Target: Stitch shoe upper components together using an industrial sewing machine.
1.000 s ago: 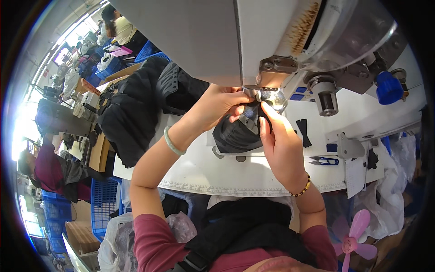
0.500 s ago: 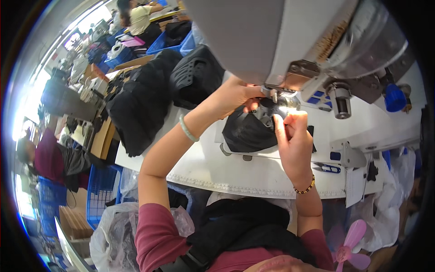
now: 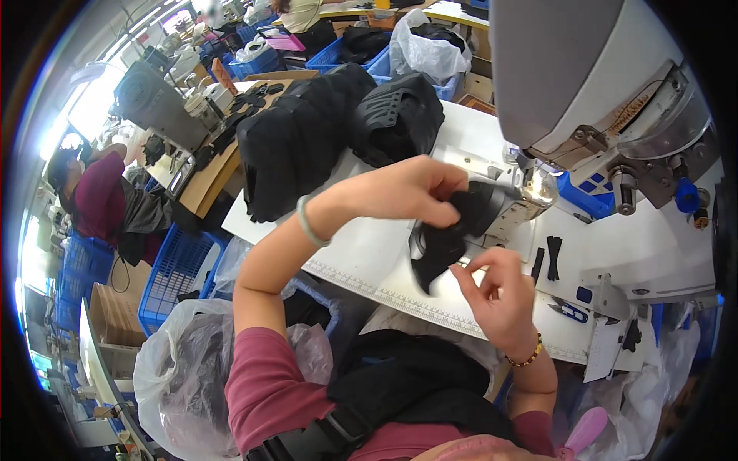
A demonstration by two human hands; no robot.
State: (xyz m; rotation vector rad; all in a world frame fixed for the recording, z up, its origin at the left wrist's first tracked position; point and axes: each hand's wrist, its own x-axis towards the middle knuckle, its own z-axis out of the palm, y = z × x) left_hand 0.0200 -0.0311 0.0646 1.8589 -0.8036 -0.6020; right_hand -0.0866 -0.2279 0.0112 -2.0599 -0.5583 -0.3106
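Note:
A black shoe upper (image 3: pixel 444 244) hangs from my left hand (image 3: pixel 411 192), whose thumb and fingers are closed on its top edge. It is tilted over the white sewing table, its curved lower end blurred by motion. My right hand (image 3: pixel 496 296) is just right of and below the upper, thumb and forefinger drawn together. Whatever may be between those fingertips is too small to make out. The sewing machine's head (image 3: pixel 584 84) stands above and to the right, and the upper is now clear of its needle area.
Black uppers (image 3: pixel 304 142) are stacked at the table's left, one with slots (image 3: pixel 396 115) beside them. Thread snips (image 3: pixel 569 311) and black strips (image 3: pixel 553 257) lie at the right. A blue basket (image 3: pixel 181 273) and plastic bags (image 3: pixel 188 376) stand below left. Another person (image 3: pixel 96 192) sits far left.
The upper has come out from under the machine head toward me, held by my left hand. My right hand has let go of it and moved down. The view has shifted right.

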